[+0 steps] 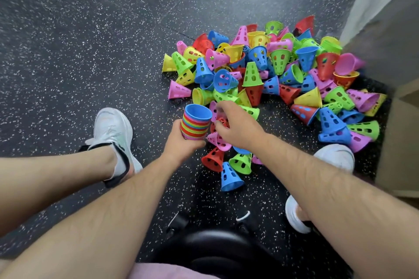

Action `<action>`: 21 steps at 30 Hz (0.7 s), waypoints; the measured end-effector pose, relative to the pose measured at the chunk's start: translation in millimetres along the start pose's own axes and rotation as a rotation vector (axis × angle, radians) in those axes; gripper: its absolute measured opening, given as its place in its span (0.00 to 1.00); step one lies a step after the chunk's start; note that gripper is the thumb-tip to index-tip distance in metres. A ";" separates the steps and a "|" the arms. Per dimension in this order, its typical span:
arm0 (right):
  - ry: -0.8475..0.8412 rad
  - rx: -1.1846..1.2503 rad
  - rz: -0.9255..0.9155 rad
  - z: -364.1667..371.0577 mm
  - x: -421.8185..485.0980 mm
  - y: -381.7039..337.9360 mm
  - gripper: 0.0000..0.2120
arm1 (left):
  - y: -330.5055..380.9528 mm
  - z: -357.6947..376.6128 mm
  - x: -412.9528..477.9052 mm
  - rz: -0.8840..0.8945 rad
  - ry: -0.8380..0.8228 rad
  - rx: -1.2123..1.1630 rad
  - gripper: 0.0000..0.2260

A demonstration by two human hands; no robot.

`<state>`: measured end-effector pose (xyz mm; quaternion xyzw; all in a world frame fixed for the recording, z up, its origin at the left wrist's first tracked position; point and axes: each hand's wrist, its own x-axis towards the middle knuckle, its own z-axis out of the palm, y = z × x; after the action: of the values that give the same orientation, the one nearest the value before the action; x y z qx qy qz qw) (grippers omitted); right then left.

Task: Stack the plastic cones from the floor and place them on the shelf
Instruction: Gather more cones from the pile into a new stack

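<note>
A big heap of small perforated plastic cones (272, 70) in pink, blue, green, yellow and red lies on the speckled dark floor. My left hand (181, 140) grips a multicoloured stack of nested cones (196, 123), wide ends up, a blue one on top. Just right of the stack, my right hand (235, 122) reaches down into the near edge of the heap, its fingers curled at a pink cone (214, 108). Whether it holds that cone is unclear. More loose cones lie beneath the right hand, among them a red one (213, 159) and a blue one (231, 178).
My two feet in white shoes, the left (113, 133) and the right (335, 156), stand on either side of the near cones. A pale wall or cabinet side (394, 75) rises at the right, against the heap. A black stool seat (217, 247) is below me.
</note>
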<state>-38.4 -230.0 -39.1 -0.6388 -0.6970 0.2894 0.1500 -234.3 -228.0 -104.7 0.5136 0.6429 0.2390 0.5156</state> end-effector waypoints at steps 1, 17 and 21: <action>0.022 -0.047 0.049 3.6 -2.1 4.3 0.07 | -2.9 -2.3 0.0 -0.002 -0.002 0.019 0.31; 0.127 -0.259 0.145 39.7 -28.5 15.6 0.11 | -20.2 -13.9 -6.0 -0.045 -0.046 0.149 0.32; 0.309 -0.204 0.080 25.6 -29.4 22.8 0.11 | -22.2 -12.3 -7.4 -0.056 -0.052 0.186 0.31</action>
<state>-30.8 -263.7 -68.1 -0.7148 -0.6654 0.1214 0.1778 -255.1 -239.9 -115.8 0.5472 0.6629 0.1503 0.4885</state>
